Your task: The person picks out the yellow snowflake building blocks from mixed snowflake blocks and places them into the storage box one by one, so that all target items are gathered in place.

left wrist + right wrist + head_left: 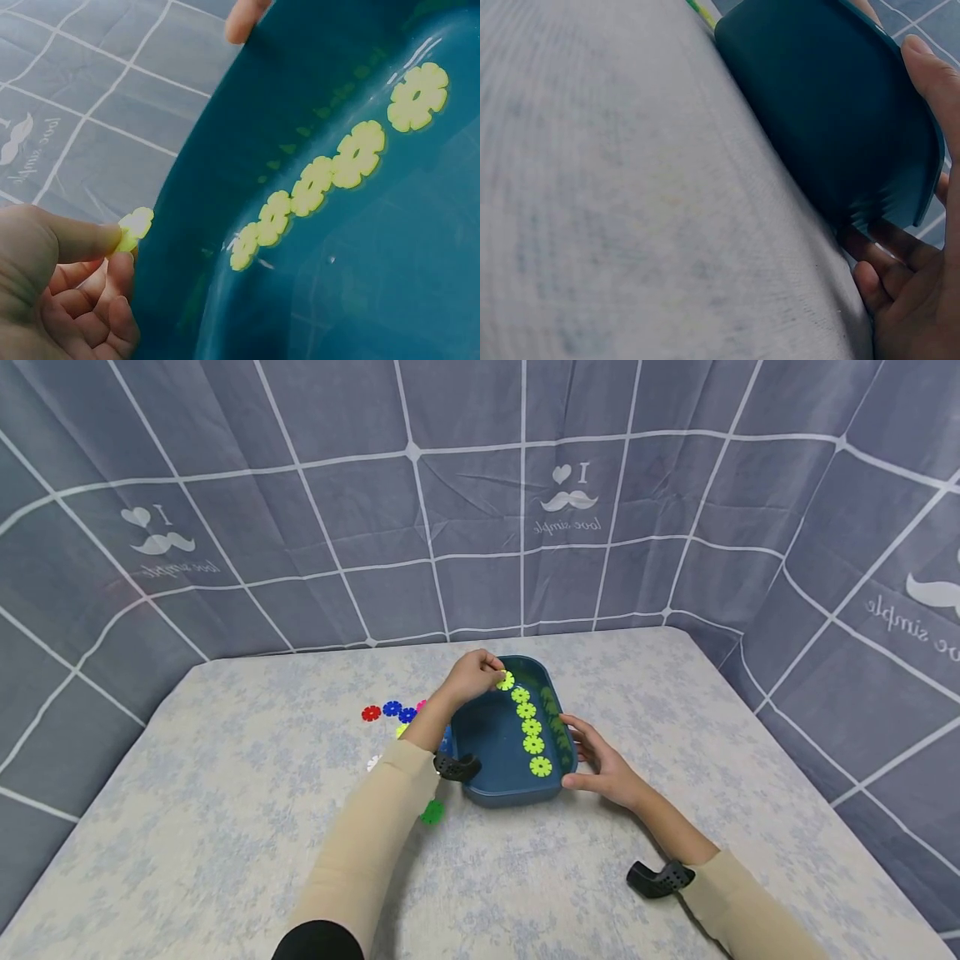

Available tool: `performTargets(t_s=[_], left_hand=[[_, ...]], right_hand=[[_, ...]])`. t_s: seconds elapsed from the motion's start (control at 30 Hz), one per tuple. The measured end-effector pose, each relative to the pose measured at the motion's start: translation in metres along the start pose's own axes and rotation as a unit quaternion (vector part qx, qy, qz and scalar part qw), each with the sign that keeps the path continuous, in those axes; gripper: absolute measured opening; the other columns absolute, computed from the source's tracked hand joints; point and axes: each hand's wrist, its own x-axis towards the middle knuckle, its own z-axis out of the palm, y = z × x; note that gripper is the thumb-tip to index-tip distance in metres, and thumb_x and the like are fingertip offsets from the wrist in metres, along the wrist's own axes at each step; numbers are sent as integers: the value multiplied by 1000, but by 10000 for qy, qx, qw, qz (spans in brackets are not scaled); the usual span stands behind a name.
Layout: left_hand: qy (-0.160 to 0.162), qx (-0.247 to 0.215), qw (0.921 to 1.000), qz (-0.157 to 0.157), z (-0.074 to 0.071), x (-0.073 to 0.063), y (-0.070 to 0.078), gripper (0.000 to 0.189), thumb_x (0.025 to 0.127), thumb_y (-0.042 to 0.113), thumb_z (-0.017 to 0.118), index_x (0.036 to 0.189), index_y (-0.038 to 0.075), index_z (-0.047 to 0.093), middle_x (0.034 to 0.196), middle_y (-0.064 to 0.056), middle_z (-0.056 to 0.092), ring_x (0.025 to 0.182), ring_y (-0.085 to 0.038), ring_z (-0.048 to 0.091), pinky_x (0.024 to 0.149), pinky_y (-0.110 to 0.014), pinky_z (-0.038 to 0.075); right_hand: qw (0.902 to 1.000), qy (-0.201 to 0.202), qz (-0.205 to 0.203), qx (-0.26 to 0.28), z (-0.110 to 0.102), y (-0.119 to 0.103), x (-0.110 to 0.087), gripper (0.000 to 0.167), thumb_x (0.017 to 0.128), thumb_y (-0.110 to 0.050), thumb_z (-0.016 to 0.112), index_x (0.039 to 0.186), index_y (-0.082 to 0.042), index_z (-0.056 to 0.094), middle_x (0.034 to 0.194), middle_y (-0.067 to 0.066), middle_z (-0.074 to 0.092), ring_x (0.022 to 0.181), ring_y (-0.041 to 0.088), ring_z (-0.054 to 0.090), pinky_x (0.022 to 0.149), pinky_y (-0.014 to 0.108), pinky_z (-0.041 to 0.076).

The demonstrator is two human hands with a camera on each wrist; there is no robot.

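Observation:
My left hand [474, 676] is over the far left part of a dark teal plastic basin [487, 727]. Between its thumb and index finger it pinches a yellow snowflake disc [135, 227], a small notched building piece, at the basin's rim. Several more yellow snowflake discs [531, 727] lie in a line on the basin floor, along its right wall. My right hand [609, 770] rests against the outside of the basin's right wall [817, 105], with its fingers [900, 244] spread and slightly bent.
Left of the basin lie loose snowflake discs: a red disc [371, 713], blue discs [392, 708], a green disc [432, 812] and others partly hidden by my left arm. A pale patterned cloth [247, 793] covers the table. Grey checked curtains [465, 510] hang behind and beside it.

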Motion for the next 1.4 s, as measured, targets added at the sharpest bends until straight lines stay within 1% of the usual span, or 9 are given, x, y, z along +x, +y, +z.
performTargets(t_s=[0.2,0.3,0.4,0.57,0.73,0.83,0.97,1.2,1.4], left_hand=[[47,36,9999,-119,5,4,-4,18,99,12,56,111,-1,58,95,-12,61,98,-40,60,84,-42,47],[77,59,9998,-191,8,6,-5,18,99,12,56,111,-1,58,93,-12,61,98,-40,60,84,-43,47],[93,133,9995,-286,11,8,-8,18,99,12,57,112,-1,59,95,-12,61,96,-36,61,84,-43,47],[127,432,9981,-409,16,11,-14,19,98,13,57,112,0,60,100,-13,63,91,-28,62,82,-41,49],[191,795,9960,-370,18,10,-17,18,98,13,57,111,1,60,101,-13,62,87,-25,60,80,-40,49],[262,1057,9934,-349,18,9,-16,16,97,12,58,108,1,61,103,-13,62,86,-25,57,80,-39,48],[288,1425,9884,-449,18,10,-16,14,96,11,58,105,1,62,105,-12,62,85,-24,56,79,-37,48],[144,1874,9801,-637,21,13,-19,11,94,7,58,104,3,63,110,-11,62,84,-22,55,78,-36,48],[120,2118,9747,-709,25,16,-19,16,86,7,70,101,4,63,105,-9,63,85,-24,58,77,-37,50]], right_hand=[[10000,-9,-1,-21,0,0,1,87,87,-26,74,155,-12,21,147,29,32,126,45,41,96,28,40],[10000,-26,6,17,0,0,1,86,88,-24,74,155,-11,21,147,29,32,126,45,41,96,28,40],[10000,-23,54,44,0,0,1,87,87,-22,74,155,-10,21,147,29,32,125,44,43,96,28,40],[9999,-4,127,64,1,-1,1,88,86,-22,75,155,-11,21,147,29,32,123,43,45,97,28,40],[9999,-8,99,69,2,-1,2,88,86,-27,75,155,-11,21,147,30,31,123,44,45,97,28,40],[10000,-2,80,51,2,-1,2,89,86,-30,74,155,-12,21,147,30,31,124,44,44,97,28,40],[10000,-1,94,7,2,-1,3,89,87,-31,74,155,-12,21,147,29,32,124,43,45,98,29,40],[9999,-5,101,41,2,-2,2,88,87,-29,74,155,-12,21,147,30,32,123,44,45,97,29,40],[9999,16,124,42,1,-3,1,88,87,-29,74,155,-11,21,147,30,31,124,44,44,97,28,40]])
